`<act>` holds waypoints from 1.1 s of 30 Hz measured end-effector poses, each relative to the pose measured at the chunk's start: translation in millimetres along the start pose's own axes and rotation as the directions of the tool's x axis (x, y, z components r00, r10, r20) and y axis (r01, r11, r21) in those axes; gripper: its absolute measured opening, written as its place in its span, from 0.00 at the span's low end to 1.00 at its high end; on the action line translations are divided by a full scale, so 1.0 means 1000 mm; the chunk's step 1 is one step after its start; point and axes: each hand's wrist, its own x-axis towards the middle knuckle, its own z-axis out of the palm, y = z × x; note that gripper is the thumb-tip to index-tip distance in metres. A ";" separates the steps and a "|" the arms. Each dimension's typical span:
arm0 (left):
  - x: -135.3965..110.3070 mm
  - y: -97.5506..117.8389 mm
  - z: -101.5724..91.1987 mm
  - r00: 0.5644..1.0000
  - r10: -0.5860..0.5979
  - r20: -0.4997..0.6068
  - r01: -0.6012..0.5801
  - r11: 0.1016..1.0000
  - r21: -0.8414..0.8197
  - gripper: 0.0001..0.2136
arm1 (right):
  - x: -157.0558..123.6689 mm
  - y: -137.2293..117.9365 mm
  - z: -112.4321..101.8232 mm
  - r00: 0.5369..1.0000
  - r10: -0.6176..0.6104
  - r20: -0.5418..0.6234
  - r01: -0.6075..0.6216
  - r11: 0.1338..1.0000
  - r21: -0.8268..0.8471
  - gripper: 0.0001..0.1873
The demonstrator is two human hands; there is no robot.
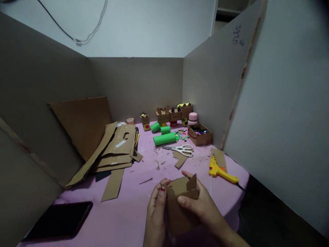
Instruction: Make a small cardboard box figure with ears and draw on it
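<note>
Between my two hands is a small brown cardboard box (181, 212), held above the near edge of the table. Pointed ear-like flaps stand up from its top corners, and the top looks open. My left hand (157, 207) grips its left side, thumb at the upper left corner. Wrapped round the right side, my right hand (203, 202) presses its thumb on the front face near the top edge. The fingers behind the box are partly hidden. Beyond the box lie white-handled scissors (183, 149) beside a cut cardboard scrap (180, 160).
A yellow glue gun (221, 171) lies at right on cardboard. Stacked cardboard sheets (119, 140) and a dark tablet (59, 219) are at left. Green paper tubes (164, 138), cardboard cat figures (162, 116), a box of pens (200, 137) and a pink flask (192, 118) stand farther back.
</note>
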 end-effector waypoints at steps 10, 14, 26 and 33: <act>0.000 -0.002 0.001 1.000 0.005 -0.007 -0.006 1.000 -0.024 0.24 | 0.000 0.000 0.000 1.000 -0.009 -0.020 0.009 1.000 -0.014 0.57; 0.000 -0.002 0.001 1.000 -0.013 -0.006 0.012 0.999 -0.033 0.25 | 0.000 0.001 -0.002 1.000 -0.005 -0.027 0.004 0.999 -0.040 0.58; -0.005 0.002 0.004 1.000 0.010 -0.007 -0.010 1.000 -0.006 0.25 | 0.000 0.000 0.000 0.999 -0.012 -0.031 0.011 0.999 -0.044 0.55; -0.004 0.001 0.004 1.000 0.005 0.015 -0.005 1.000 -0.031 0.24 | -0.001 0.000 0.000 1.000 -0.007 -0.026 0.006 1.000 -0.030 0.57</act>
